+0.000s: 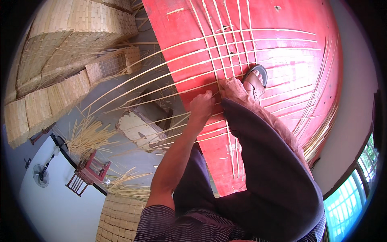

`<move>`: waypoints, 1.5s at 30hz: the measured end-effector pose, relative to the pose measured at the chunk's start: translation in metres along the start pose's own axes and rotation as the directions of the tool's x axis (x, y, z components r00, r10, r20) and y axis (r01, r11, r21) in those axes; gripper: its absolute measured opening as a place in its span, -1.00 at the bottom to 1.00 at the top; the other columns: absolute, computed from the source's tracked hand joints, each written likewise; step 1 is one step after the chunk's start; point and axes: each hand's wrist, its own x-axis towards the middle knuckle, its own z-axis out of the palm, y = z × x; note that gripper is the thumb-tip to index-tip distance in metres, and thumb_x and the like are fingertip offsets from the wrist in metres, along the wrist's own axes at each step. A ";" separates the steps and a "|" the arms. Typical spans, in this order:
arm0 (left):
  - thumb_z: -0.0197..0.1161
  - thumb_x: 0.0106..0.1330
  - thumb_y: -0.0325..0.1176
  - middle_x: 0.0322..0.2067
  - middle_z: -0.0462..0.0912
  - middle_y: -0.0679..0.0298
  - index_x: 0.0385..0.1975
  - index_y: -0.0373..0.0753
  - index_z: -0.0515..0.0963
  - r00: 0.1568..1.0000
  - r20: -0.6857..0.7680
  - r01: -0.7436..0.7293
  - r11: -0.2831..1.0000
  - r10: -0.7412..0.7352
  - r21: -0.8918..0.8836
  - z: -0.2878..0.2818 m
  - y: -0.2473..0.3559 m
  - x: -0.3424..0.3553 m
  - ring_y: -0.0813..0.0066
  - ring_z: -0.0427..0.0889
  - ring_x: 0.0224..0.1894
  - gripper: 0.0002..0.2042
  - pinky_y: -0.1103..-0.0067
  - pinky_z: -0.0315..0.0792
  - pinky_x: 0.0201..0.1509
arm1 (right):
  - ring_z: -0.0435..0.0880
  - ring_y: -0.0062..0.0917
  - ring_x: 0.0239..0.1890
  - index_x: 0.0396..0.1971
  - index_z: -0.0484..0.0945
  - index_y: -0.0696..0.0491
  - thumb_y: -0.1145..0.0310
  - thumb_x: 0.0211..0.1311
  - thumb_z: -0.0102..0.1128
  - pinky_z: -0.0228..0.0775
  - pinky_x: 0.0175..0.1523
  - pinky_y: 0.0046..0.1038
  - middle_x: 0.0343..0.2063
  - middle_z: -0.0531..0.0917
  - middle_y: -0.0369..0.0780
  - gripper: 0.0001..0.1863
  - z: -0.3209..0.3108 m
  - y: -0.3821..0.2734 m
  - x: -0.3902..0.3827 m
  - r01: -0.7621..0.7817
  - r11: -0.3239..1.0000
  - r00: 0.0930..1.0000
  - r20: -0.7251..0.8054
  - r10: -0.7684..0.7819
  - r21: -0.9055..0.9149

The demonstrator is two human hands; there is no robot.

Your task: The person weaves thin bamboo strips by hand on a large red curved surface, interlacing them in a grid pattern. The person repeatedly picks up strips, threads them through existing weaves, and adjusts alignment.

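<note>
Pale, thin strips, probably bamboo (258, 29), cross in an open lattice on a red board (294, 16). My left hand (202, 104) is closed at the lattice's near part, its fingers pinched by a crossing. Just to its right, my right hand (235, 89) is closed over the strips, its arm passing around the right side of my raised knee. The fingertips of both hands nearly meet, and a strip seems to run between them. Beside my right hand, my sandaled foot (254, 84) presses on the board and the strips.
Stacked woven baskets (80, 24) stand at the far left. A worn wooden stool (139, 125) and loose strips (90, 135) lie left of the board. More strips (322, 139) are bundled along its right edge. A red chair (92, 169) and a fan (41, 175) are further left.
</note>
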 end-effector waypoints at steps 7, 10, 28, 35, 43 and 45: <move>0.09 0.31 -0.30 -0.48 0.63 -0.12 -0.29 -0.26 0.49 0.999 0.031 -0.034 0.996 0.037 -0.077 0.008 0.016 0.003 -0.20 0.66 -0.34 -0.84 0.02 0.52 -0.29 | 0.71 0.01 -0.35 -0.43 0.65 0.20 0.39 -0.08 0.22 0.60 -0.23 -0.10 -0.49 0.66 0.10 -0.78 0.032 0.026 0.010 0.027 0.999 0.995 -0.101 -0.023 0.037; 0.09 0.30 -0.32 -0.47 0.64 -0.11 -0.27 -0.26 0.50 0.999 0.039 -0.029 0.999 0.030 -0.018 0.004 0.021 0.002 -0.17 0.66 -0.33 -0.84 0.05 0.52 -0.28 | 0.72 -0.01 -0.32 -0.42 0.66 0.19 0.37 -0.07 0.23 0.60 -0.21 -0.10 -0.46 0.68 0.09 -0.78 0.033 0.020 0.010 -0.003 1.000 0.994 -0.113 0.003 0.005; 0.22 0.16 -0.43 -0.30 0.52 0.20 -0.25 -0.24 0.49 0.923 -0.322 -0.165 0.973 0.211 0.164 -0.027 -0.029 -0.075 0.20 0.53 -0.18 -0.83 0.25 0.40 -0.11 | 0.75 -0.15 -0.24 -0.39 0.74 0.02 0.26 0.03 0.20 0.58 -0.09 -0.15 -0.40 0.72 -0.03 -0.78 0.006 -0.010 -0.002 0.062 0.928 0.966 0.255 0.036 -0.367; 0.31 0.18 -0.36 -0.24 0.57 0.15 -0.26 -0.22 0.51 0.998 -0.068 0.035 0.967 -0.018 0.253 -0.019 -0.040 -0.075 0.14 0.59 -0.15 -0.82 0.23 0.44 -0.07 | 0.73 -0.16 -0.22 -0.38 0.72 0.03 0.20 0.00 0.32 0.57 -0.08 -0.14 -0.40 0.71 -0.03 -0.76 0.005 -0.006 -0.001 0.070 0.921 0.963 0.268 0.038 -0.382; 0.25 0.14 -0.25 -0.43 0.65 -0.01 -0.38 -0.25 0.55 0.985 0.151 0.088 0.995 -0.079 -0.057 0.032 0.000 -0.013 -0.12 0.65 -0.25 -0.80 0.09 0.51 -0.23 | 0.75 -0.19 -0.26 -0.38 0.72 0.03 0.23 0.06 0.24 0.58 -0.11 -0.16 -0.40 0.72 -0.05 -0.78 0.000 -0.013 -0.004 0.081 0.918 0.958 0.284 0.036 -0.388; 0.32 0.08 -0.24 -0.45 0.64 -0.05 -0.40 -0.27 0.55 0.986 0.104 0.142 0.986 -0.133 -0.088 0.044 0.005 -0.011 -0.15 0.64 -0.27 -0.77 0.07 0.51 -0.22 | 0.76 -0.21 -0.27 -0.37 0.73 0.03 0.24 0.09 0.21 0.59 -0.13 -0.18 -0.39 0.73 -0.07 -0.78 -0.004 -0.018 -0.005 0.073 0.919 0.960 0.275 0.040 -0.386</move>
